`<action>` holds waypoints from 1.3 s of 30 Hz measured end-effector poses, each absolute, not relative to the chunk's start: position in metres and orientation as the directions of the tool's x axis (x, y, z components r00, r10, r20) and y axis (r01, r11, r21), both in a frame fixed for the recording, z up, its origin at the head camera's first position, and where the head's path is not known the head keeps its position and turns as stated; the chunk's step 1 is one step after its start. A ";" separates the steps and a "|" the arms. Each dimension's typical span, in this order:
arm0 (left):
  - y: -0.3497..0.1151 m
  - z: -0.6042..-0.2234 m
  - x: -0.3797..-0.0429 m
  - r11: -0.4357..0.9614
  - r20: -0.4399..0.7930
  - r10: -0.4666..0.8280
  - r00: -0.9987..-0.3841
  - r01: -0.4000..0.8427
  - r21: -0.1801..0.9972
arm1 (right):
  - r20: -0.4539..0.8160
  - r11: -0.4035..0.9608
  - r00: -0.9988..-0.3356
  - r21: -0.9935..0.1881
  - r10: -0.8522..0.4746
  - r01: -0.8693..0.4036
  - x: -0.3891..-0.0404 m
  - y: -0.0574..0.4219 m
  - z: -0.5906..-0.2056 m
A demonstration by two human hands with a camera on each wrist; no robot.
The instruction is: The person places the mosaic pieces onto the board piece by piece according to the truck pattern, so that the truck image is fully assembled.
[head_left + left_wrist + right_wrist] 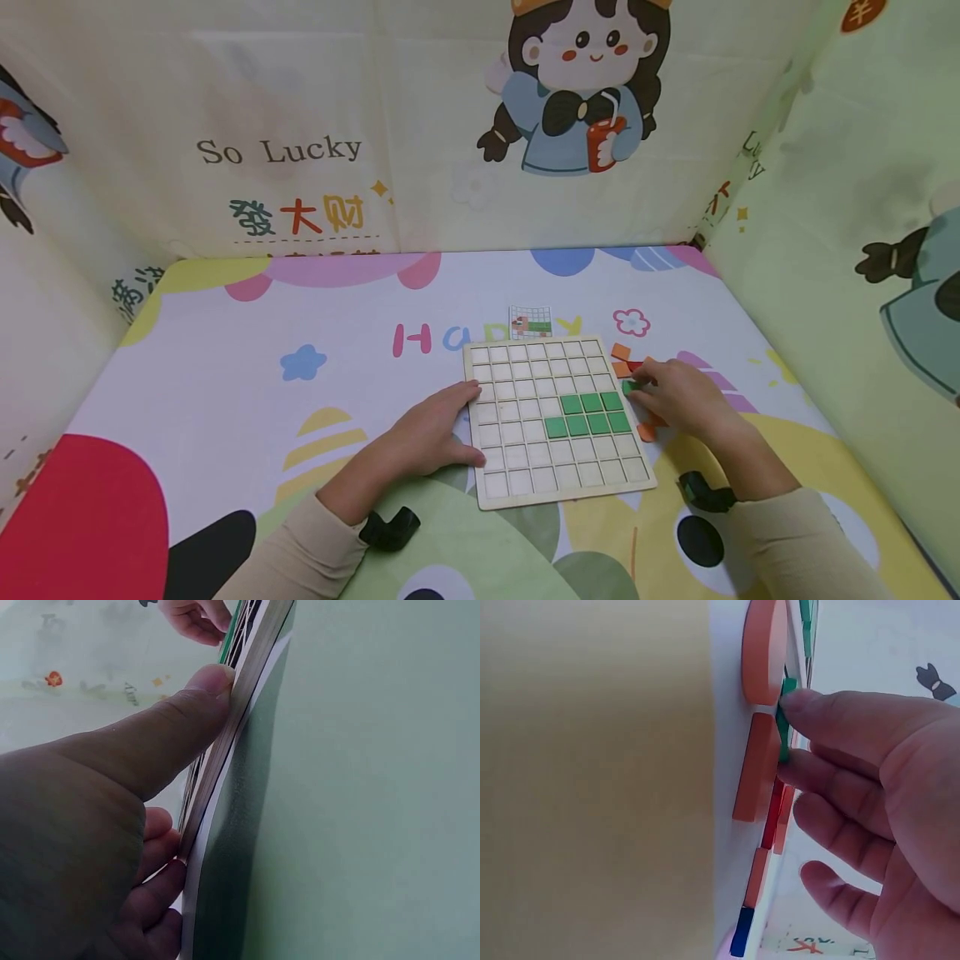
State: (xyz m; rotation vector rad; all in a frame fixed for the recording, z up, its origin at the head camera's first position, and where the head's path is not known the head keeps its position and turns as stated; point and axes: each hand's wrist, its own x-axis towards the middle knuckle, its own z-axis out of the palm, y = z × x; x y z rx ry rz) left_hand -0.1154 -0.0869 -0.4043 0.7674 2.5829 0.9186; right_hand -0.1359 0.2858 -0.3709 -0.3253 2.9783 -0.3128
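A pale wooden grid board lies on the patterned cloth, several green square tiles set in two rows in its right half. My left hand rests along the board's left side, thumb and fingers spread apart and touching the edge, as the left wrist view also shows. Just beyond the right side, my right hand pinches a green tile between thumb and index finger. Beside those fingertips in the right wrist view are a rounded orange piece, an orange block and a red piece.
Behind the board lies a small pattern card with a coloured grid. More orange pieces are scattered along the board's right side, and a dark blue piece shows in the right wrist view. Printed fabric walls enclose the table.
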 end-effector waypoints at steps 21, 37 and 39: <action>-0.087 -0.405 -0.116 0.646 -0.077 0.585 -0.807 0.407 0.646 | -0.046 0.890 -0.952 -0.373 -0.302 -0.264 -0.130 0.264 -0.358; -0.087 -0.404 -0.115 0.654 -0.093 0.577 -0.812 0.390 0.648 | -0.029 0.835 -0.902 -0.391 -0.431 -0.387 -0.131 0.240 -0.363; -0.087 -0.405 -0.115 0.655 -0.096 0.576 -0.812 0.388 0.648 | -0.036 0.832 -0.897 -0.391 -0.440 -0.392 -0.131 0.236 -0.363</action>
